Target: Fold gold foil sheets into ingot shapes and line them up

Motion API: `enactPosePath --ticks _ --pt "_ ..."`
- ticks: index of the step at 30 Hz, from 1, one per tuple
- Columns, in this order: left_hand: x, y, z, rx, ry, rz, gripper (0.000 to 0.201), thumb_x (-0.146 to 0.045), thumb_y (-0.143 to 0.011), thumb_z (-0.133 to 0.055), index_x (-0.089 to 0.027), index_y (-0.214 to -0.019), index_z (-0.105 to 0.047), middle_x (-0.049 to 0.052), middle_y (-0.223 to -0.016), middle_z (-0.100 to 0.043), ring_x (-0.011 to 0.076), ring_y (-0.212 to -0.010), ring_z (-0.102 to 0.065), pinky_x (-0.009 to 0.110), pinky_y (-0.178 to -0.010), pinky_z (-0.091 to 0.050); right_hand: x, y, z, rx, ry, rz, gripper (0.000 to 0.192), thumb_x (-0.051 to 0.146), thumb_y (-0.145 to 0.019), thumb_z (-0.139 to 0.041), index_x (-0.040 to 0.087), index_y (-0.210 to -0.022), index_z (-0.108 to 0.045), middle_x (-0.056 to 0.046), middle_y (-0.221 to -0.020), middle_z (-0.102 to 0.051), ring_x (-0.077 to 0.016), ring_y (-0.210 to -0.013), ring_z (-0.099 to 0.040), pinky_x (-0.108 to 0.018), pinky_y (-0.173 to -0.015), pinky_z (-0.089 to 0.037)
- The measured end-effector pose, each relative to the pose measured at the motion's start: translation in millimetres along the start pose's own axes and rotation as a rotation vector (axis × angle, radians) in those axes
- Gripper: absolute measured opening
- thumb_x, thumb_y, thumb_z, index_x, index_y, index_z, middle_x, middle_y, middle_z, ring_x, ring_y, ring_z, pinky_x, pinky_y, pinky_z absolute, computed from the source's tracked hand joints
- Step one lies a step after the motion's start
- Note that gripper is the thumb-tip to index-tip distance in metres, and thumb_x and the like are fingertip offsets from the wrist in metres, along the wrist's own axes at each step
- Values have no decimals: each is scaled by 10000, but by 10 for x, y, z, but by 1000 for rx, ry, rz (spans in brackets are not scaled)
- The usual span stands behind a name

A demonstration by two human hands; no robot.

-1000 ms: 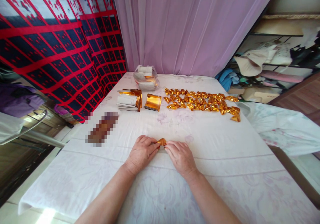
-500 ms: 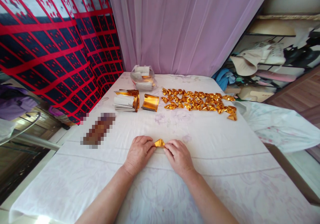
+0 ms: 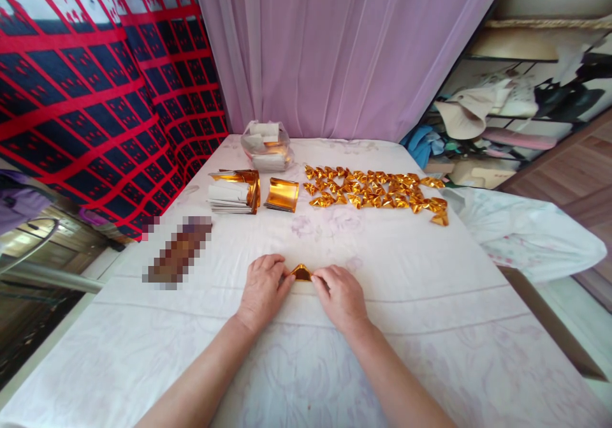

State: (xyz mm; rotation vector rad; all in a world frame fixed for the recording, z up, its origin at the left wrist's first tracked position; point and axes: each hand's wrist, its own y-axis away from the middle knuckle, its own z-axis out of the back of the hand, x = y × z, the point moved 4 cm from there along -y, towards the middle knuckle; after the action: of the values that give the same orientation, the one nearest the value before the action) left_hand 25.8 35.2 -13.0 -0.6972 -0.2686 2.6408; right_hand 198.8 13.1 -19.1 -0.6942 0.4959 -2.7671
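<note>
My left hand [image 3: 262, 289] and my right hand [image 3: 338, 295] rest on the white floral cloth [image 3: 411, 300], fingertips pinching a small folded gold foil piece [image 3: 301, 272] between them. The piece has a peaked, triangular shape and lies low on the cloth. Farther back, several finished gold foil folds [image 3: 375, 189] lie spread in rows. A stack of flat gold foil sheets [image 3: 282, 194] and a bundle of white-backed sheets [image 3: 233, 193] sit left of those rows.
A clear plastic bag with papers [image 3: 266, 146] stands at the back. A blurred brown object [image 3: 178, 252] lies at left. A red and dark patterned cloth [image 3: 95, 96] hangs left, a lilac curtain [image 3: 344, 51] behind, cluttered shelves [image 3: 516, 109] at right.
The gold foil piece between my fingers changed from a crumpled bow form to a flatter peaked triangle. Both hands stayed in place; the view shifted slightly.
</note>
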Motion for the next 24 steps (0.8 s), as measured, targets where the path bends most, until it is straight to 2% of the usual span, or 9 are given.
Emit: enactPosePath --ticks 7,16,24 --pt "-13 -18 -21 4 -35 36 123 -268 -881 -584 -199 -781 -605 75 -1076 -619 260 -1031 -553 452 -889 -445 10 -8 -32 7 53 -7 182 230 -938 -496 222 -794 -607 -13 -717 -639 -179 -711 -574 -304 -676 -355" --pt "-26 -32 -41 -25 -69 60 186 -299 -884 -593 -201 -728 -572 88 -1085 -605 269 -1032 -538 461 -872 -443 41 -15 -25 21 101 -9 166 219 -935 -503 222 -789 -583 -21 -739 -625 -181 -720 -549 -304 -676 -332" --pt "-25 -20 -43 -55 -116 54 125 -273 -882 -583 -204 -785 -545 89 -1091 -590 255 -1020 -535 428 -877 -447 35 -24 -29 80 124 -32 157 209 -928 -510 207 -806 -608 -17 -762 -625 -175 -736 -561 -292 -698 -368"
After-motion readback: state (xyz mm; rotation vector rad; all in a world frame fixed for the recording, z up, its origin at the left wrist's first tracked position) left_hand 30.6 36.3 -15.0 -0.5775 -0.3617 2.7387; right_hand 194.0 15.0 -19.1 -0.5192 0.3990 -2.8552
